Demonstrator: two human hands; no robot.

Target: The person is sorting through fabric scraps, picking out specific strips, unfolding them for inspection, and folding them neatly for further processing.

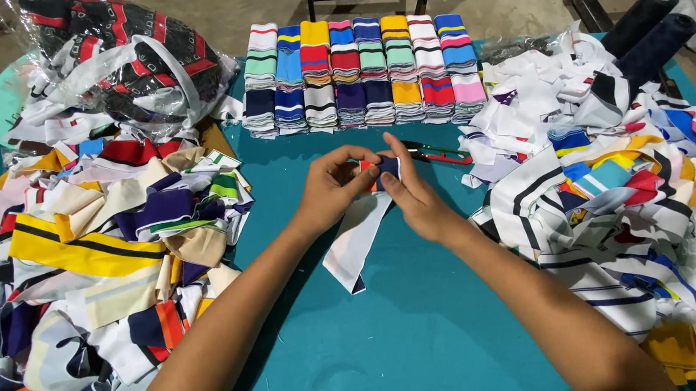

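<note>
- Head view: your left hand and right hand meet over the middle of the teal table, fingers pinching the top end of a fabric strip.
- The strip is white with a navy and red end; that end sits between your fingertips, and the white tail hangs down onto the table towards you.
- It looks light, soft and floppy, likely a knit rib piece. It will fold and slide easily, so hold it near the coloured end with thumb and forefinger of each hand.
- Just beyond your hands lie red-handled scissors.
- Further back stand neat rows of folded pieces.
- Loose heaps lie on both sides: a left pile and a right pile.
- Two dark rolls rest at the far right.
</note>
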